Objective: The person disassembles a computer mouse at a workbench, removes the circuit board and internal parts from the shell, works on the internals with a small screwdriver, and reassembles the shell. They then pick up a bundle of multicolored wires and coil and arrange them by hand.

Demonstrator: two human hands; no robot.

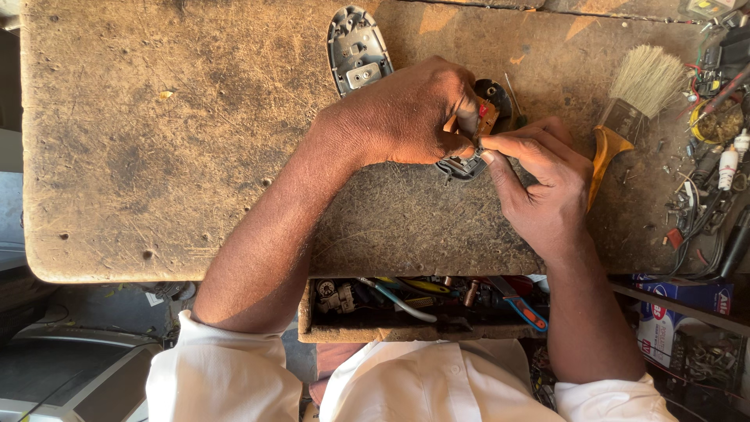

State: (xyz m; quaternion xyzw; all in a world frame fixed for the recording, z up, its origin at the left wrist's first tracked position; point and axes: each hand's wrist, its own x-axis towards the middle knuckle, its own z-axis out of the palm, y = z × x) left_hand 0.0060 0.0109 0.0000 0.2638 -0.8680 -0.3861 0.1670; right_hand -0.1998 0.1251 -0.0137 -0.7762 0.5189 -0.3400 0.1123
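Note:
My left hand (410, 113) grips a small black device (494, 100) with a brown circuit part and a red spot inside, held just above the worn wooden bench (156, 156). My right hand (539, 176) pinches the device's grey lower edge (462, 167) with thumb and forefinger. Most of the device is hidden under my fingers. A grey oval plastic shell (356, 48) lies inside-up on the bench just behind my left hand.
A paintbrush (629, 105) with an orange handle lies to the right of my hands. Tangled wires and small parts (715, 148) crowd the bench's right edge. An open drawer (422, 305) of tools sits under the front edge. Boxes (687, 301) stand at lower right.

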